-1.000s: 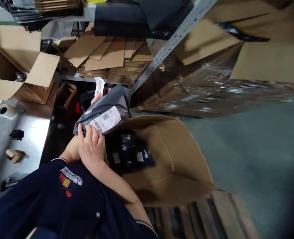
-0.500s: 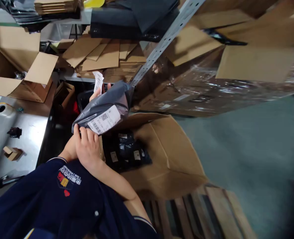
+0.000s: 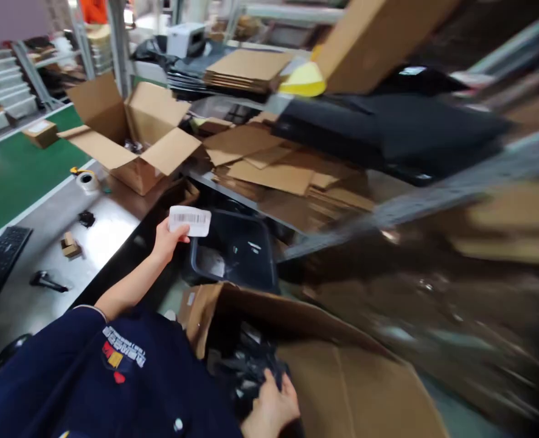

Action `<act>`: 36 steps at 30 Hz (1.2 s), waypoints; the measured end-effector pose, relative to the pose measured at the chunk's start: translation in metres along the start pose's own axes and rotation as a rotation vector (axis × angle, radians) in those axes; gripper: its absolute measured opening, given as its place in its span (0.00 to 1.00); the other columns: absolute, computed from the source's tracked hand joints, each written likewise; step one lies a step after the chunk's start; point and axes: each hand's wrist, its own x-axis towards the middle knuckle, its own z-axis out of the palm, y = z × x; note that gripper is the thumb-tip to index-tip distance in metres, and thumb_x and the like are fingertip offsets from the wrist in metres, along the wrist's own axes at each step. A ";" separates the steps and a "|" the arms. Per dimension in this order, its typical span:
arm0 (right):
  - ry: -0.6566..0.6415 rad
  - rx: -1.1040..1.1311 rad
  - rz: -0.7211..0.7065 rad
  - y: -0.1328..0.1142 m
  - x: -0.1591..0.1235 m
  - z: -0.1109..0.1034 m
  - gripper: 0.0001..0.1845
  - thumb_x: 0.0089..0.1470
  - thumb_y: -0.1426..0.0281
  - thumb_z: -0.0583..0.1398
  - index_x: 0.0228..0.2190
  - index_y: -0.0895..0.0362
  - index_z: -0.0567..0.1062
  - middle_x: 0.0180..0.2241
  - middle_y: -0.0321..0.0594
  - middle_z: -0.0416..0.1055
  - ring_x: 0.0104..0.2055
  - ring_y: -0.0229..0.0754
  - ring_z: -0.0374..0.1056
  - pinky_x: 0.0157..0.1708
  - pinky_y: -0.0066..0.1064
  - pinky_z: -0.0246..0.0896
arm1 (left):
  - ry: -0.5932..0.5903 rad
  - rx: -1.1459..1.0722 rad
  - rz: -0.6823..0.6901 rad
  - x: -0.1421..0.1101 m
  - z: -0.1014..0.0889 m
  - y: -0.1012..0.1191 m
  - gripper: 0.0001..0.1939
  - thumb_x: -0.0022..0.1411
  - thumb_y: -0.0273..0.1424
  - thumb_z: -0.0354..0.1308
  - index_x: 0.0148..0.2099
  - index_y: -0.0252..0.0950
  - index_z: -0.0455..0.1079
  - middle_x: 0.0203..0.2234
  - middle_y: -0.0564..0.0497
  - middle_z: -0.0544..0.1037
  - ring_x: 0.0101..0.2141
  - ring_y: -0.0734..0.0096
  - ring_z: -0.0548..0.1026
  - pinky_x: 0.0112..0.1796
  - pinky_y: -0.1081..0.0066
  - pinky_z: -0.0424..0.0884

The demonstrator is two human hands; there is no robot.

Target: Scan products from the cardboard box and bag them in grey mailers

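In the head view, my left hand [image 3: 166, 238] pinches a small white barcode label [image 3: 195, 222] between thumb and fingers, above a dark plastic bin [image 3: 269, 252]. My right hand [image 3: 273, 403] reaches down into a large open cardboard box [image 3: 370, 389]. Its fingers curl against a dark plastic parcel [image 3: 269, 360], which is blurred and partly hidden by the hand. More dark parcels with pale labels lie around it in the shadowed box, hard to tell apart.
Left of me a metal table [image 3: 109, 240] carries an open carton [image 3: 139, 173], a tape roll [image 3: 87, 181], a tiny cardboard box [image 3: 70, 246] and a keyboard [image 3: 2, 261]. Flattened cardboard [image 3: 269, 173] is stacked ahead. A metal shelf post [image 3: 415, 204] slants at right beside wrapped cartons.
The grey parcel has gone from in front of my chest down toward the box with my right hand. My left hand has left it, moving aside with the label. The view has turned left.
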 end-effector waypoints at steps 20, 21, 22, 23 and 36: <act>-1.837 0.312 -1.384 -0.226 -0.456 0.487 0.27 0.62 0.50 0.58 0.54 0.51 0.80 0.52 0.52 0.80 0.56 0.65 0.78 0.57 0.58 0.75 | 1.703 -0.345 0.406 -0.277 -0.425 0.045 0.30 0.33 0.43 0.76 0.39 0.34 0.78 0.33 0.46 0.85 0.30 0.63 0.76 0.26 0.70 0.70; -1.773 0.348 -1.374 -0.214 -0.469 0.488 0.28 0.61 0.50 0.59 0.57 0.51 0.78 0.56 0.54 0.78 0.59 0.67 0.75 0.59 0.60 0.73 | 1.736 -0.373 0.401 -0.283 -0.422 0.044 0.30 0.32 0.44 0.76 0.39 0.34 0.78 0.32 0.46 0.85 0.30 0.62 0.77 0.27 0.69 0.71; -1.710 0.377 -1.379 -0.201 -0.476 0.490 0.31 0.61 0.50 0.60 0.60 0.51 0.75 0.60 0.56 0.74 0.63 0.69 0.72 0.62 0.61 0.71 | 1.762 -0.390 0.397 -0.287 -0.417 0.042 0.30 0.32 0.44 0.76 0.39 0.34 0.78 0.32 0.47 0.84 0.30 0.62 0.77 0.27 0.69 0.71; -1.653 0.397 -1.403 -0.188 -0.478 0.493 0.34 0.61 0.51 0.61 0.64 0.51 0.71 0.64 0.58 0.70 0.66 0.71 0.68 0.63 0.63 0.68 | 1.789 -0.403 0.399 -0.289 -0.411 0.038 0.31 0.33 0.44 0.77 0.40 0.34 0.78 0.32 0.47 0.84 0.30 0.62 0.77 0.27 0.68 0.71; -2.043 0.396 -2.099 -0.205 -0.507 0.379 0.25 0.60 0.69 0.58 0.57 0.66 0.76 0.61 0.62 0.70 0.61 0.56 0.71 0.53 0.43 0.73 | 2.078 -0.495 0.478 -0.273 -0.359 0.028 0.30 0.39 0.43 0.75 0.45 0.37 0.76 0.38 0.48 0.84 0.35 0.64 0.78 0.30 0.71 0.69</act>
